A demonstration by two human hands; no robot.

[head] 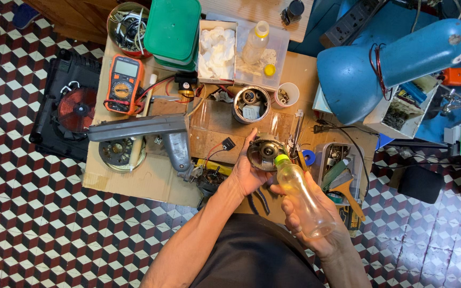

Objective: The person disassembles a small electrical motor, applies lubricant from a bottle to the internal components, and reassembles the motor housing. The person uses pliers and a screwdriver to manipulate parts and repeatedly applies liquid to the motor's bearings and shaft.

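both hands full | left fingers (pixel 249 143) wrap motor (pixel 264 153) | right fingers (pixel 289 210) grip bottle (pixel 305 200)

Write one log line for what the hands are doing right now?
left hand: holds round motor part | right hand: holds clear squeeze bottle, green nozzle at motor part | surface: cardboard sheet | nearby: orange multimeter, blue lamp

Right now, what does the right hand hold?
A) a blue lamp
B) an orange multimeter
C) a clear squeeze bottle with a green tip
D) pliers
C: the right hand grips a clear bottle, its green tip at the motor in the left hand.
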